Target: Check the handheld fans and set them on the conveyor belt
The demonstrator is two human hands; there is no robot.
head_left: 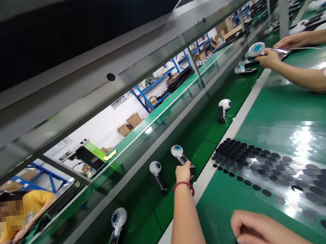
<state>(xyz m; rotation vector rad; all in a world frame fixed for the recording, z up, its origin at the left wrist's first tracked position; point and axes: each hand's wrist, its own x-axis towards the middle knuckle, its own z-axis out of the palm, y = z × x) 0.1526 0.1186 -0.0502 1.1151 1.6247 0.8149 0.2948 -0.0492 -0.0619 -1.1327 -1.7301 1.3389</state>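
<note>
We logged left hand (183, 174), red cord (184, 187) on wrist: grip closed round black handle (186, 160) of white-headed device (177, 150), device on green conveyor belt (166, 211). Second such device (155, 168) just beside it. Right hand (258, 230): grip narrow, fingers (240, 222) pinched above green counter (281, 113); anything held too small to tell. Sheet of black round pads (276, 172) on counter, near right hand. Co-worker's hands (269, 56) farther along belt, holding another device (256, 49).
</note>
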